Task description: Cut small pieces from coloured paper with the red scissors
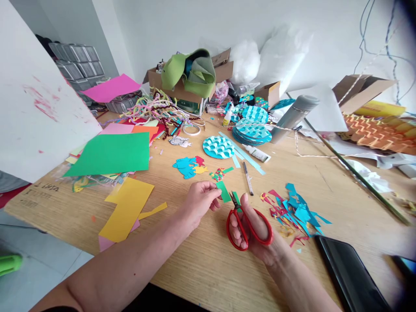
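My left hand point(202, 200) pinches a small green paper piece point(223, 192) between thumb and fingertips. My right hand point(251, 225) is wrapped round red-handled scissors point(267, 234), the blades pointing up and left beside the green paper. Another narrow green bit shows right behind the blades; whether it is joined to the held piece I cannot tell. Just beyond my hands lies a small pile of colourful paper bits point(218, 174). Blue, red and yellow fish cutouts point(185, 167) are farther left. Blue, red and yellow scraps point(297, 210) lie right of the scissors.
Green paper point(113, 154) and yellow paper point(130, 208) lie on the left. A pen point(248, 178), a glue bottle point(256, 153) and a round blue wavy paper piece point(218, 147) are farther back. A grey flask point(294, 117) stands behind, and a black phone point(349, 273) lies at front right.
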Motion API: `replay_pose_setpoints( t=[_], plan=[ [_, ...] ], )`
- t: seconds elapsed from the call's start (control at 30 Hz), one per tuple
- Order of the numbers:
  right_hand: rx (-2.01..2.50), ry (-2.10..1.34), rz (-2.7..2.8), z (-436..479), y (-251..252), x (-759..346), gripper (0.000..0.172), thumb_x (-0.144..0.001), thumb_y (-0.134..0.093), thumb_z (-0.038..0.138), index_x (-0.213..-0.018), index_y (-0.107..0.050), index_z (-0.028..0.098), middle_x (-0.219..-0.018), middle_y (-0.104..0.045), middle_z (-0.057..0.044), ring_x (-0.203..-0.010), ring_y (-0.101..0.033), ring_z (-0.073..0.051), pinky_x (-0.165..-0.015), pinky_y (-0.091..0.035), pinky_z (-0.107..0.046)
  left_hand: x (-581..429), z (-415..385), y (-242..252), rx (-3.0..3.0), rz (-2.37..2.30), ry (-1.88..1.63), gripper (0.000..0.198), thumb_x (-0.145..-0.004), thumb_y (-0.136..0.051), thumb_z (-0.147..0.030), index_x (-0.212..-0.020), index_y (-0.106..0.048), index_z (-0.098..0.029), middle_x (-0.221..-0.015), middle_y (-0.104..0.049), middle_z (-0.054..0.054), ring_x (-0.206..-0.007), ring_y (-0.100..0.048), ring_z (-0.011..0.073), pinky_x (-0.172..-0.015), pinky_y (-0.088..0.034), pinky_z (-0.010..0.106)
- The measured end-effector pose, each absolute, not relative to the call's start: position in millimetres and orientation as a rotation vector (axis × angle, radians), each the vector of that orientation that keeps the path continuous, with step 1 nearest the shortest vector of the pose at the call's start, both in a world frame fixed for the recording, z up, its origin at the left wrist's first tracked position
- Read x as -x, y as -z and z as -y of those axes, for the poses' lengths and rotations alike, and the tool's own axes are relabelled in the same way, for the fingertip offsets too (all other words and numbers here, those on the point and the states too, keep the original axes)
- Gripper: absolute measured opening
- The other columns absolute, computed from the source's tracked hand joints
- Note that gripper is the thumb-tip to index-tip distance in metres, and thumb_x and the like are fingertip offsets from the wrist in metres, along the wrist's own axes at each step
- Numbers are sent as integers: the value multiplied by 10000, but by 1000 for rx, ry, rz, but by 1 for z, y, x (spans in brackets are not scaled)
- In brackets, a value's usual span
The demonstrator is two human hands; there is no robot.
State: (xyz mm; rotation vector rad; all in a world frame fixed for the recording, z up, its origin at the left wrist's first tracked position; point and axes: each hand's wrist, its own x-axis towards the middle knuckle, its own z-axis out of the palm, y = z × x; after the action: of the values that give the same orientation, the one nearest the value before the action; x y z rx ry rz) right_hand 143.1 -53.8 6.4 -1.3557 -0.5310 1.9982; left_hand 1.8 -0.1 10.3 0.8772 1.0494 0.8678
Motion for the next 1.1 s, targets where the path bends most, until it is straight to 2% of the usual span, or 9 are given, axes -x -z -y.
replay_pose_setpoints(
  t=[0.17, 0.3, 0.5, 0.67, 0.93, 1.03, 1.1],
  plan=[
    [1310, -2058, 465, 52, -11, -144, 781, -837, -219, 782, -501, -518, 143, -357, -493, -10, -272, -441, -75, -306, -284, -158, -2, -1, -10, -904, -1073, -871, 101, -709, -606, -205, -642, -562, -143, -615, -592, 0, -476, -521, 69, -438, -380, 175],
    [1236, -2072, 460, 53, -13, -146, 807, -827, -211, 793, -548, -581, 132, -386, -542, -44, -312, -486, -101, -327, -329, -174, -2, -1, -10, -908, -1078, -867, 101, -709, -604, -203, -637, -567, -143, -622, -604, 7, -477, -522, 71, -438, -380, 178],
    [1143, -2106, 447, 54, -15, -146, 934, -778, -112, 838, -638, -676, 107, -599, -678, -136, -526, -628, -159, -524, -475, -233, -1, 0, -10, -905, -1060, -884, 108, -706, -610, -215, -635, -581, -139, -618, -606, 9, -476, -508, 66, -435, -374, 173],
    [1012, -2134, 518, 55, -13, -146, 982, -797, -91, 817, -754, -735, 76, -762, -715, -170, -690, -667, -198, -682, -501, -278, -1, 0, -12, -897, -1057, -894, 110, -699, -618, -229, -643, -588, -138, -628, -620, 15, -485, -508, 70, -447, -377, 180],
    [1065, -2107, 642, 57, -13, -146, 939, -787, -153, 833, -772, -728, 90, -797, -708, -158, -690, -652, -188, -684, -490, -277, -2, 0, -12, -845, -1081, -975, 87, -673, -638, -221, -655, -593, -148, -554, -597, 0, -531, -554, 95, -523, -424, 200],
    [1210, -1951, 844, 59, -15, -149, 857, -772, -247, 839, -767, -706, 116, -777, -697, -133, -703, -636, -198, -686, -486, -289, -3, -2, -10, -815, -1101, -1001, 83, -671, -640, -216, -660, -587, -153, -548, -604, 0, -525, -564, 101, -517, -426, 203],
    [1340, -1732, 1113, 61, -19, -152, 762, -789, -319, 806, -748, -682, 138, -765, -685, -113, -712, -618, -208, -691, -480, -301, -3, -3, -9, -799, -1109, -1024, 79, -674, -639, -214, -669, -585, -156, -547, -608, -1, -519, -566, 105, -516, -430, 208]
  ],
)
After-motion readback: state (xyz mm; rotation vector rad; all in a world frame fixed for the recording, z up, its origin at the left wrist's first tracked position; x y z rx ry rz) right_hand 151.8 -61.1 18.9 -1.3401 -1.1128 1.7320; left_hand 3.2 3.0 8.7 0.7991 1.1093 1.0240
